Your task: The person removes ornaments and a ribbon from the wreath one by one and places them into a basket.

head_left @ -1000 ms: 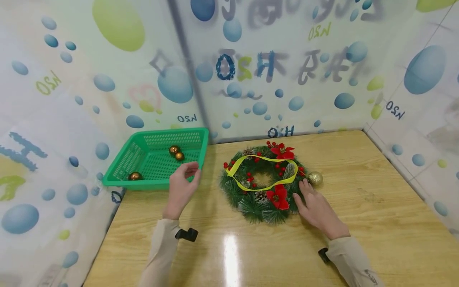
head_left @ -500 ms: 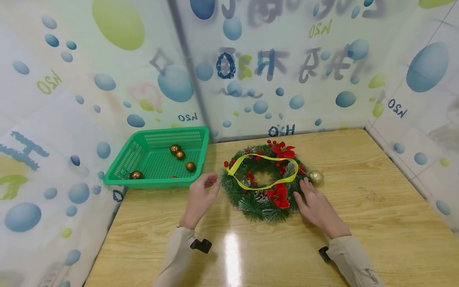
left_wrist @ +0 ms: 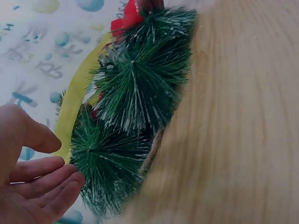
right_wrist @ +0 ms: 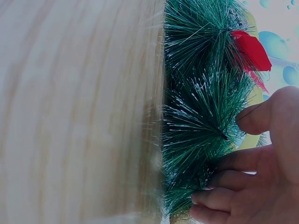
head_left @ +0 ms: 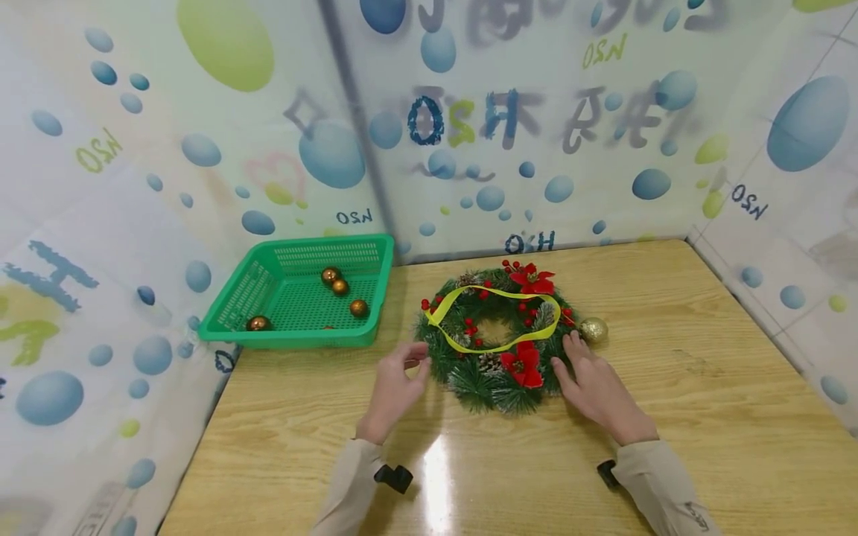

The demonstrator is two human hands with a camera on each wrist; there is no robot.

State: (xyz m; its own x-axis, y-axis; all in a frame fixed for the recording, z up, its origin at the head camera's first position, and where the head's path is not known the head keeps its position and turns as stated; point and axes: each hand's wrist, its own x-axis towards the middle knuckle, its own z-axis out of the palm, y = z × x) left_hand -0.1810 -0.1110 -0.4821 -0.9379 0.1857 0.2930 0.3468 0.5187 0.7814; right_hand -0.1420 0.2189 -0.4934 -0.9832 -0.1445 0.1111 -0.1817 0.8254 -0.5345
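Wreath [head_left: 492,339]: lies flat on the table [head_left: 670,417], near its far edge, a little right of the green basket [head_left: 302,294].
Right hand [head_left: 596,387]: rests against the wreath's right rim, fingers spread and fairly straight among the needles; the grip is wide and closes on nothing.
Left hand [head_left: 395,383]: hovers just beside the wreath's left rim, fingers loosely curled and apart, holding nothing; the wrist view shows the fingertips [left_wrist: 65,179] close to the needles but not clearly touching.
Yellow ribbon [head_left: 496,320]: lies as a loose loop over the top of the wreath, seemingly not fastened; risk, if the wreath is lifted or tilted, the loop may slide off or snag on a finger.
Gold ball [head_left: 593,330]: sits at the wreath's right edge, just beyond the right hand's fingertips; whether it is attached cannot be told; risk, a nudge of that hand could set it rolling across the table.
Red flowers [head_left: 523,365]: one lies near the right hand; risk, pressing there could crush or detach it.
Basket contents: several bronze balls [head_left: 335,281], well apart from both hands.
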